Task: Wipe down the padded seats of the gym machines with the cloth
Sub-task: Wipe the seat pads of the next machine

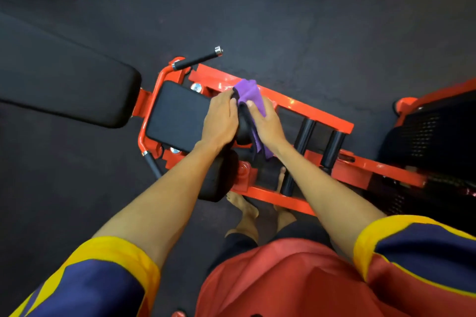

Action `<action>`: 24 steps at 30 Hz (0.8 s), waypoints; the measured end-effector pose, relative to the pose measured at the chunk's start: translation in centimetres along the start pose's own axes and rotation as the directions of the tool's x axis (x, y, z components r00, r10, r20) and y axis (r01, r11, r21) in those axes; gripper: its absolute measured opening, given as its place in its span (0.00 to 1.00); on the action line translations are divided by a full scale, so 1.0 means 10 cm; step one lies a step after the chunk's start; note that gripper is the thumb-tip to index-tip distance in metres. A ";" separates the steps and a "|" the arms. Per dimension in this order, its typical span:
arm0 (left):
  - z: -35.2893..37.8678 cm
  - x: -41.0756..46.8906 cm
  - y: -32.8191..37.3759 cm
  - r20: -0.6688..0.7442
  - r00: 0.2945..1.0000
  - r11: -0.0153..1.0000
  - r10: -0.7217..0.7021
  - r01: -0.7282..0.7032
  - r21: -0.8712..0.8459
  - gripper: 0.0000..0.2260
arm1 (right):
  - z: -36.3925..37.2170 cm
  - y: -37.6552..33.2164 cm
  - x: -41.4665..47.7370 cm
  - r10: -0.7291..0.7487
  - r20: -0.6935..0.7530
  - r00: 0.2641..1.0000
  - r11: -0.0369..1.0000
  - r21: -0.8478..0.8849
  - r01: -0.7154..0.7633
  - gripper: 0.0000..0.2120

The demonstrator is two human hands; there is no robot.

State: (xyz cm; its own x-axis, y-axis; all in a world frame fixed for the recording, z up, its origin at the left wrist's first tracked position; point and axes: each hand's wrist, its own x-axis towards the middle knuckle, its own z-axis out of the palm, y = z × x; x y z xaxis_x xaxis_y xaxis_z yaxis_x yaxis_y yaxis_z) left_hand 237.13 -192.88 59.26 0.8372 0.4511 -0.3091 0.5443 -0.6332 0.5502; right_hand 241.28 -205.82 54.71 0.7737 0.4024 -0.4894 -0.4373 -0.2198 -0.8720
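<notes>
Cloth, purple, frame centre: our right hand grips it against the roller pad; left hand clasps that pad. We judge wiping underway; seat and backrest, at left, may remain.

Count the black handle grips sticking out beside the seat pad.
2. The far handle grip juts out beyond the seat pad; the near handle grip juts out on this side of it. The arms may hide others.
</notes>
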 end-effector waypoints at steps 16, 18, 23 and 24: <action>0.28 -0.14 0.13 -0.221 0.969 0.993 -0.112 0.114 -0.004 0.15 | 0.38 0.29 -0.40 -0.062 -0.465 0.883 0.998 -0.040 0.049 0.25; 0.32 -0.17 0.17 -0.280 0.949 0.989 -0.145 0.142 -0.032 0.17 | 0.43 0.48 -0.33 0.109 -0.506 0.855 0.985 0.173 -0.023 0.26; 0.38 -0.20 0.19 -0.331 0.925 0.982 -0.187 0.178 -0.060 0.19 | 0.36 0.67 -0.05 0.510 -0.354 0.784 0.749 0.630 -0.203 0.23; 0.39 -0.22 0.19 -0.343 0.919 0.981 -0.194 0.179 -0.074 0.19 | 0.37 0.64 -0.02 0.532 -0.362 0.765 0.732 0.651 -0.200 0.22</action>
State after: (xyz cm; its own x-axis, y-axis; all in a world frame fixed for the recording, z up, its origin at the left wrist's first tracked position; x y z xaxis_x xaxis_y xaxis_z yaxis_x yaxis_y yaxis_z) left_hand 236.57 -197.52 57.97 0.6458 0.7533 -0.1244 0.6804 -0.4939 0.5414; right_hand 236.62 -204.06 49.25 0.5257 -0.1310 -0.8406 -0.7735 0.3376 -0.5364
